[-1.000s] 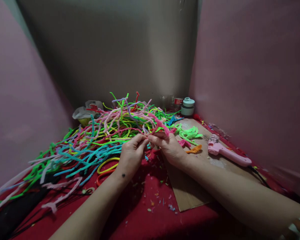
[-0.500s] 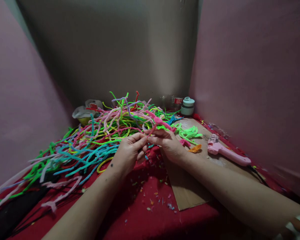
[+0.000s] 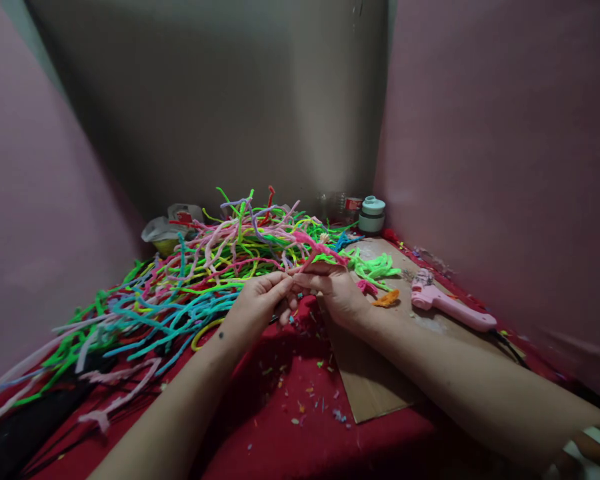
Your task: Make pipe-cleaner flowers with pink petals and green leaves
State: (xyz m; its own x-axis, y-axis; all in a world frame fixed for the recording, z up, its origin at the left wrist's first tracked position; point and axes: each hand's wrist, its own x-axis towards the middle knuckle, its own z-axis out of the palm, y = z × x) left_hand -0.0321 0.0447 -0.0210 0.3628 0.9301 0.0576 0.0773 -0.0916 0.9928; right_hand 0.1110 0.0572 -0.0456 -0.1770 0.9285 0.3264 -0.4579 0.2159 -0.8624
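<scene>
Fingertips of both hands meet at the middle of the view, over the red cloth. My right hand [image 3: 333, 287] pinches a pink fuzzy stem piece [image 3: 316, 249], which rises above the fingers with several arms sticking out. My left hand [image 3: 265, 297] is closed at the lower end of the same piece, its thumb and index finger pressed together; that end is mostly hidden between the fingers. Right behind the hands lies a big heap of fuzzy stems [image 3: 210, 250] in green, pink, blue, yellow and red.
On the right, a cardboard sheet [image 3: 375, 387] carries a pink glue gun [image 3: 453, 307], green stems [image 3: 375, 265] and an orange piece [image 3: 386, 298]. A lidded jar [image 3: 371, 215] and a plastic bag [image 3: 163, 230] stand at the back. Scraps dot the red cloth [image 3: 280, 440].
The pink piece has tilted and dropped slightly between the fingers. Both hands remain together, and the whole view has shifted a little.
</scene>
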